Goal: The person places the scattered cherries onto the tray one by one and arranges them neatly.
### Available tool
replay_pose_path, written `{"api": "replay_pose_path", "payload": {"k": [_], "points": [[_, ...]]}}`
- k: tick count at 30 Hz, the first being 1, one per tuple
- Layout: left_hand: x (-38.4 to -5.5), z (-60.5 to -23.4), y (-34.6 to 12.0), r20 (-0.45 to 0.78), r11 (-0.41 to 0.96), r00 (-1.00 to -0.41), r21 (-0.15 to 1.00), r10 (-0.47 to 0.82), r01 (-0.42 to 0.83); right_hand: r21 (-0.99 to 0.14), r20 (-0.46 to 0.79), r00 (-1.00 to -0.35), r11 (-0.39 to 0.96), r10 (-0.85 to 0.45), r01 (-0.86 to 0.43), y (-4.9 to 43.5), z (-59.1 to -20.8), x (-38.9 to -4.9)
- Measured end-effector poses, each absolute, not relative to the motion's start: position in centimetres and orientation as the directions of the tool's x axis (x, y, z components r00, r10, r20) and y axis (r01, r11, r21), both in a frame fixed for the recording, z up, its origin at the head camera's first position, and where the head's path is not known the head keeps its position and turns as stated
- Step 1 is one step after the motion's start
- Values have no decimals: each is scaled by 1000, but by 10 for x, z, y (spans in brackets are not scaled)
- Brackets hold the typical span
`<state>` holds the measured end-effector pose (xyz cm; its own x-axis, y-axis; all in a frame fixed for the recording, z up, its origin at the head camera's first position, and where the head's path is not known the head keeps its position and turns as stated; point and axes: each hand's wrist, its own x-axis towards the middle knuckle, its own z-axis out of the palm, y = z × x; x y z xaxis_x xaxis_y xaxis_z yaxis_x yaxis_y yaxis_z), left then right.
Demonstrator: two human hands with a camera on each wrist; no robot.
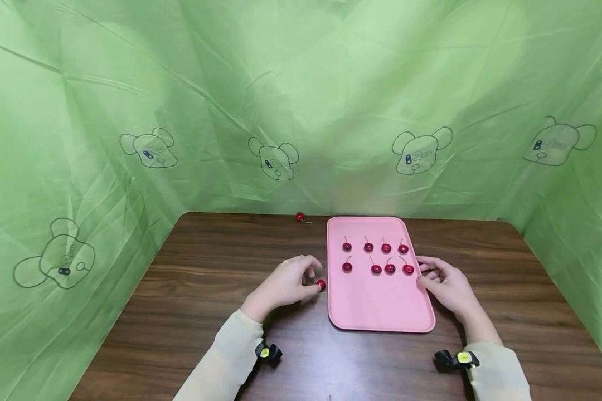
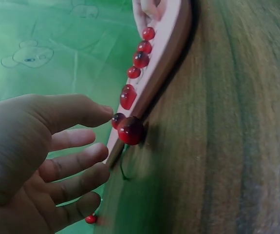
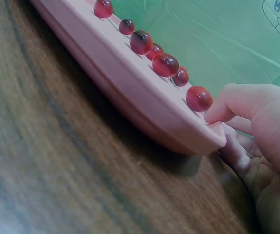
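Note:
A pink tray (image 1: 381, 306) lies on the wooden table, with several red stemmed cherries (image 1: 368, 247) on it in two rows. Just left of the tray, a single cherry (image 2: 130, 130) rests on the tabletop, its thin stem visible. My left hand (image 1: 288, 282) is beside that cherry, thumb and fingers apart; the left wrist view shows nothing between them. At the tray's right edge, my right hand (image 3: 271, 141) pinches the rim, thumb on top and fingers underneath.
Another cherry (image 1: 300, 216) lies at the table's back edge, left of the tray. Green cloth (image 1: 331, 100) with bear-head drawings hangs behind and at both sides of the wooden table (image 1: 205, 267).

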<state>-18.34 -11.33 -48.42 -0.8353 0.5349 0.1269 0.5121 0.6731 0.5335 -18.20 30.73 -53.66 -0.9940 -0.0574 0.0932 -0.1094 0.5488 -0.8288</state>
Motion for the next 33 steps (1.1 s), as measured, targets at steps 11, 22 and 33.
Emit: {"api": "replay_pose_path", "payload": {"k": [11, 22, 33], "points": [[-187, -495, -114, 72, 651, -835, 591, 545, 476, -832, 80, -995, 546, -56, -98, 307, -534, -181], [-194, -504, -116, 103, 622, -832, 617, 544, 483, -828, 79, -995, 552, -58, -98, 309, -534, -183], [-194, -507, -116, 119, 610, -817, 608, 564, 509, -832, 75, -996, 547, -49, -89, 308, -534, -182]]}}
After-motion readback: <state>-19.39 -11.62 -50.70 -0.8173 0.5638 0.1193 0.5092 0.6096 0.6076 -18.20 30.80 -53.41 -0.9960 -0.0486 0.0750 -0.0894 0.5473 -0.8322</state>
